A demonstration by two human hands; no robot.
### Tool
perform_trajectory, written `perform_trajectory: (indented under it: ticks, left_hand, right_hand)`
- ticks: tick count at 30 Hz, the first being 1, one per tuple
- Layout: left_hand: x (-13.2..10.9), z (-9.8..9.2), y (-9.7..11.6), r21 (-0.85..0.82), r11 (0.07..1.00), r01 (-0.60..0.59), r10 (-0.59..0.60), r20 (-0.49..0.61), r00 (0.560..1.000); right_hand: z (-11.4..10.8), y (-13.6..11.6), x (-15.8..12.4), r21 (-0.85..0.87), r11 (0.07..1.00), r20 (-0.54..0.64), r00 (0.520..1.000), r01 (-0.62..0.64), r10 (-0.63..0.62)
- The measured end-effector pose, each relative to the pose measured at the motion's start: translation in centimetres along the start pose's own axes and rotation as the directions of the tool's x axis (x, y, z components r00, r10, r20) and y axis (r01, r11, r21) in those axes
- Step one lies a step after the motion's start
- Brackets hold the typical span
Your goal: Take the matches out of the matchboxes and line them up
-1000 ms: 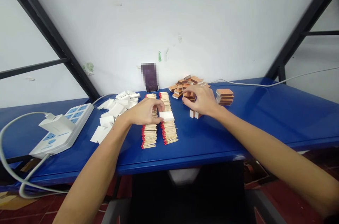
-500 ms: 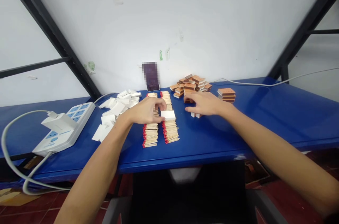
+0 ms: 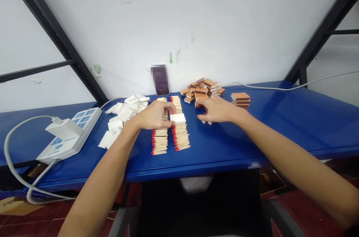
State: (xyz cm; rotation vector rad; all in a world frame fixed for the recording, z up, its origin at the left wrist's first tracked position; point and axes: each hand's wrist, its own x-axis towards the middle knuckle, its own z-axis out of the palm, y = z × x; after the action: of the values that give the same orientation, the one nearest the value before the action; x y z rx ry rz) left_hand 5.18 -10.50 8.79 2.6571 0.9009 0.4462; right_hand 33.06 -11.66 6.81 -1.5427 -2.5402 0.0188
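Note:
Two rows of red-tipped matches (image 3: 170, 132) lie on the blue table (image 3: 252, 132). My left hand (image 3: 154, 115) rests over the rows, its fingers pinching a small white inner tray (image 3: 177, 118) just above the matches. My right hand (image 3: 217, 110) lies low on the table to the right, its fingers curled over small boxes (image 3: 206, 121) standing there; what they grip is hidden. Behind it is a heap of brown matchbox sleeves (image 3: 201, 89), with a neat stack of finished boxes (image 3: 239, 99) further right.
A pile of white inner trays (image 3: 123, 115) lies left of the matches. A white power strip (image 3: 68, 134) with a plugged adapter and cable sits at far left. A phone (image 3: 160, 80) leans on the wall. Black frame bars slant at both sides.
My right hand has come down from the brown heap onto the table by the small boxes. My left hand has lifted the white tray slightly off the matches.

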Motion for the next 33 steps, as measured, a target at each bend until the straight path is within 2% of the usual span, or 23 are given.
perform_trajectory:
  ticks: [6, 13, 19, 22, 26, 29, 33]
  left_hand:
    - [0.1, 0.1, -0.2, 0.024, 1.0, -0.001, 0.001, -0.014, 1.0]
    - [0.0, 0.2, -1.2, 0.069, 0.998, 0.004, 0.005, -0.132, 0.991]
    - [-0.1, 0.0, -2.6, 0.093, 0.996, -0.012, 0.037, -0.272, 0.962]
    - [-1.0, -1.0, -4.3, 0.188, 0.979, 0.079, -0.002, -0.381, 0.925]
    - [-3.5, -2.8, -7.1, 0.29, 0.934, 0.207, -0.069, -0.424, 0.903]
    - [-5.1, -3.8, -8.4, 0.335, 0.901, 0.275, -0.115, -0.427, 0.897]
    - [-5.8, -4.2, -8.6, 0.346, 0.87, 0.353, -0.173, -0.456, 0.873]
  right_hand:
    - [0.4, 0.0, 0.0, 0.181, 0.983, 0.056, 0.998, 0.024, -0.034]
    - [1.1, -0.8, 0.0, 0.122, 0.966, -0.084, 0.973, 0.226, -0.217]
    - [0.8, -2.7, -0.5, 0.178, 0.924, -0.102, 0.94, 0.339, -0.325]
    - [0.9, -2.9, -0.5, 0.166, 0.925, -0.067, 0.94, 0.341, -0.334]
    - [1.2, -2.5, -0.2, 0.029, 0.965, -0.029, 0.965, 0.261, -0.261]
    - [1.4, -2.3, -0.1, -0.054, 0.967, -0.075, 0.964, 0.251, -0.254]
    - [1.7, -2.5, -0.1, -0.039, 0.943, -0.144, 0.932, 0.331, -0.333]
